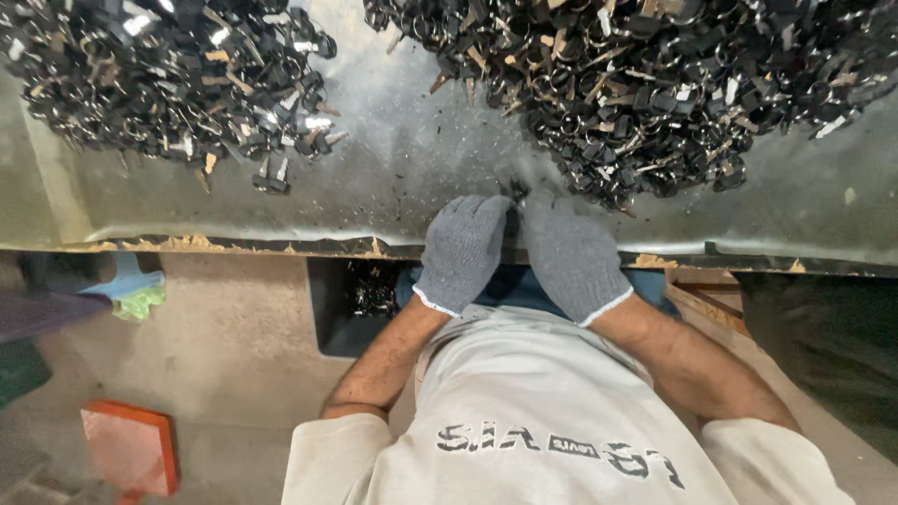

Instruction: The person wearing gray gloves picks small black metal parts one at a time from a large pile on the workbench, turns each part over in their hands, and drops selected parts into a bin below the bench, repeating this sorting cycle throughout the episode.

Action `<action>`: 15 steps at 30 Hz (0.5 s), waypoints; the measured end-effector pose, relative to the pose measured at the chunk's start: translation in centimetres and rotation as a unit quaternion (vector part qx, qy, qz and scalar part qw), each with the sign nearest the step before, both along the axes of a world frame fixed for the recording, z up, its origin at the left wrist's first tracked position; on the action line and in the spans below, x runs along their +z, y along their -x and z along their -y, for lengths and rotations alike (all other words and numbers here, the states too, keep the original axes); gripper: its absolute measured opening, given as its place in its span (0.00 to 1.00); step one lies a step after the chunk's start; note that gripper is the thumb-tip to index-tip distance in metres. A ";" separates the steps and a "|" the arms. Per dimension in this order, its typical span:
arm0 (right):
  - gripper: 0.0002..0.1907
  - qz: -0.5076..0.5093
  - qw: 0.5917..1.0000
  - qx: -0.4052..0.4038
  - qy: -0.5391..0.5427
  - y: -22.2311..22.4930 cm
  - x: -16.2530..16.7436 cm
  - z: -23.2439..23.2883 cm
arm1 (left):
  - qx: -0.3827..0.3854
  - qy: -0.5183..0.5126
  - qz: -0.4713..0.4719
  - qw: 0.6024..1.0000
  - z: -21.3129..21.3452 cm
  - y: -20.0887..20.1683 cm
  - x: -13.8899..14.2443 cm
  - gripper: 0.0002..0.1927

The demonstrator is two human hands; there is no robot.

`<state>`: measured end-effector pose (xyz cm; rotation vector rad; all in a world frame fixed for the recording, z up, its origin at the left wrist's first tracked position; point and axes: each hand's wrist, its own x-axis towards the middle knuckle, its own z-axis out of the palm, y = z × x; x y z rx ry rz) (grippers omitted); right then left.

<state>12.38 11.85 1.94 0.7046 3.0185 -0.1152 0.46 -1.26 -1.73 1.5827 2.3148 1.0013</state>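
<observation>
Your left hand [461, 251] and right hand [572, 257], both grey-gloved, sit together at the table's [393, 168] near edge, fingertips pinched on a small dark part [514, 190] just beside the right-hand pile [636, 84]; left-hand pile [168, 79] well apart

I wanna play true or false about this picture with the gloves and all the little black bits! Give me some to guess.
1. Both hands, the left hand and the right hand, wear grey gloves. True.
2. There is only one pile of small black parts. False: a left pile and a right pile lie on the metal table.
3. The hands are far apart. False: they meet at the table's edge.
4. An orange block lies on the floor. True.
5. The bin under the table is white. False: it is dark.
</observation>
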 end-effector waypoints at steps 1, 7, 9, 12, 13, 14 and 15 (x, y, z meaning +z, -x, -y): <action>0.14 0.020 0.999 0.012 0.043 0.0 -0.1 -0.2 | -0.003 0.011 -0.005 1.000 0.0 0.0 0.0 0.13; 0.22 -0.045 0.977 -0.018 0.207 -0.5 -0.7 -1.2 | 0.015 0.015 -0.056 0.998 0.1 -0.2 0.8 0.09; 0.21 -0.128 0.988 0.038 0.078 -1.2 -0.6 -0.7 | 0.028 0.029 -0.064 0.997 0.2 -0.3 1.0 0.07; 0.26 -0.037 0.988 0.028 0.148 -2.4 -0.4 0.3 | 0.045 0.011 -0.022 0.999 0.2 -0.3 0.9 0.06; 0.20 -0.011 0.991 0.029 0.129 -2.5 -0.6 0.7 | 0.043 -0.002 -0.011 0.999 0.2 -0.2 0.7 0.06; 0.15 0.015 0.993 0.029 0.110 -2.2 -0.8 1.0 | 0.043 -0.014 0.001 0.999 0.1 0.0 0.4 0.06; 0.10 0.045 0.994 0.032 0.092 -2.1 -0.9 1.3 | 0.029 -0.014 -0.007 0.999 0.1 0.0 0.1 0.06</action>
